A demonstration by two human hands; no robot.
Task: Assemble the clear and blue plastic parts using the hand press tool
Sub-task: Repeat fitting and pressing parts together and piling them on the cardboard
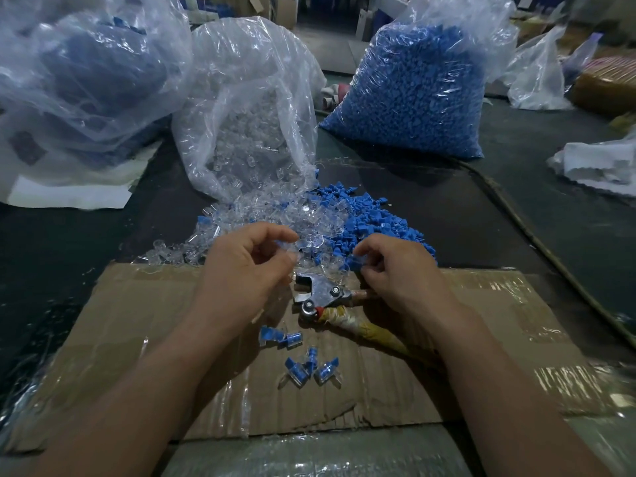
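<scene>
My left hand (246, 261) pinches a clear plastic part (287, 247) between thumb and fingers, just above the pile of clear parts (272, 215). A blue part (354, 261) is pinched in the curled fingers of my right hand (395, 266), beside the loose heap of blue parts (361, 218). The hand press tool (320, 296) lies on the cardboard (137, 325) between both hands, its metal head toward the left and its taped handle running down to the right. Several assembled clear-and-blue pieces (306, 363) lie on the cardboard below the tool.
An open bag of clear parts (247, 108) spills toward me; a full bag of blue parts (409, 87) stands behind right. A large bag (79, 80) sits at the far left. A cable (537, 235) runs along the right. White packaging (599, 166) lies at the right edge.
</scene>
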